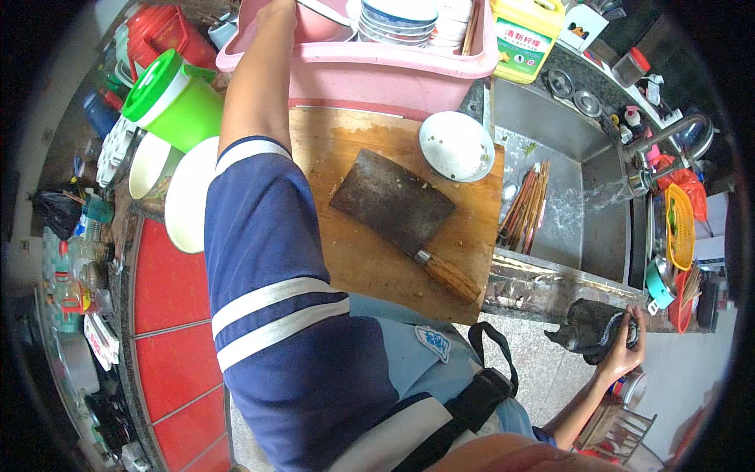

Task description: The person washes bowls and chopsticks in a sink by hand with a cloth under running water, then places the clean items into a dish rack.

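Observation:
My left arm reaches across the left side into the pink plastic tub [377, 79], and its hand lies beyond the top edge of the picture. In the tub are a stack of bowls [396, 26] and a pink bowl [318, 25]. Over at the right, my right hand [626, 348] grips a dark wet-looking cloth [590, 324] beside the counter edge. Before me a cleaver [392, 200] with a wooden handle lies flat on a wooden cutting board [354, 253]. At the board's far right corner sits a white bowl [457, 146] with food scraps inside.
Chopsticks [525, 206] lie in the steel sink [560, 236] under a running faucet [640, 183]. A yellow detergent jug [525, 38] stands behind it. To the left are a green lidded bucket [177, 106] and white bowls [191, 197]. A yellow basket [679, 227] is at right.

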